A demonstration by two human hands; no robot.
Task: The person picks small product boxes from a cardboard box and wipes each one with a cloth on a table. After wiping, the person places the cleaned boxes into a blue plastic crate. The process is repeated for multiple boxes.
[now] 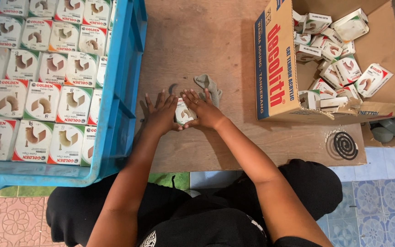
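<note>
A small white box [184, 113] was gripped between the left hand [161, 114] and right hand [203, 111] on the desk [216, 50]; many were already ranked in the blue crate [123, 87], others left in the carton [275, 64].

Crate [124, 91] of boxes lies left on the board [206, 45]; carton [275, 59] right; rag [209, 87] between them.

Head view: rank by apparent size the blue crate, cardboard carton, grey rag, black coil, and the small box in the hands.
1. blue crate, cropped by the frame
2. cardboard carton
3. black coil, grey rag and small box look alike; the box is partly covered by both hands.
</note>
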